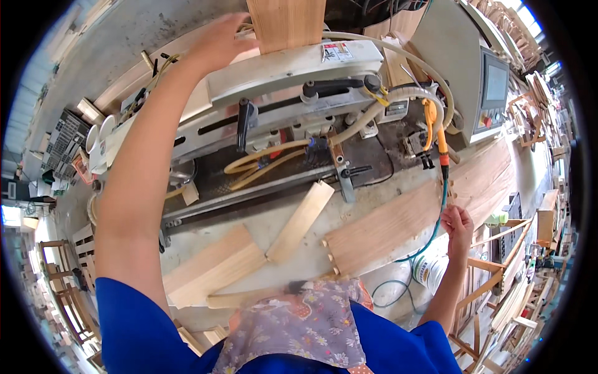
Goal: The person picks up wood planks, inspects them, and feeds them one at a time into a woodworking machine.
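My left hand (223,40) reaches far across the machine with its fingers stretched out. Just right of the fingertips stands an upright wooden board (286,26); whether they touch it cannot be told. Down at the right, my right hand (458,225) is closed in a pinch, and whatever it may hold is too small to make out. Close by lies a wide wooden board (383,229) with short pegs along its near left end. Another wide board (483,174) rests beyond the hand. A teal hose (443,193) passes beside my fingers.
The white and grey machine (293,65) with black clamp levers spans the middle. An orange-yellow air gun (430,121) hangs near its control panel (493,87). Loose wood pieces (300,221) lie on the pale table (240,217). A white bucket (430,269) stands below at right.
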A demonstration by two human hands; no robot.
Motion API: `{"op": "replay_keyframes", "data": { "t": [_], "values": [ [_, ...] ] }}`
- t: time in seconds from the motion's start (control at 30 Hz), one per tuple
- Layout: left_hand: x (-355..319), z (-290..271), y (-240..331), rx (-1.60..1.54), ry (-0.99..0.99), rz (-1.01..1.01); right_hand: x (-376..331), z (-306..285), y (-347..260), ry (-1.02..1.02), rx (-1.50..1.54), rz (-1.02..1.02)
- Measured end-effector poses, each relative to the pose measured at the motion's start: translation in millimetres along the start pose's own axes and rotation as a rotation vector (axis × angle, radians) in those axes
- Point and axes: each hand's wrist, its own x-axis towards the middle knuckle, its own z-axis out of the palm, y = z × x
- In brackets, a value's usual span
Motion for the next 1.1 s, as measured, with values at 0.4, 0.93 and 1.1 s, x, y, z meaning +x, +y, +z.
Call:
{"op": "replay_keyframes", "data": {
  "t": [0.4, 0.93, 1.1],
  "values": [
    [-318, 21, 137, -0.138, 0.358, -0.187, -77, 61, 51, -0.257, 0.257, 0.177],
    [-498, 101, 91, 0.108, -0.483, -0.530, -140, 225, 35, -0.964, -0.212, 0.120],
    [-503, 80, 86, 0.074, -0.379, -0.524, -160, 238, 32, -0.995, -0.202, 0.152]
  ]
}}
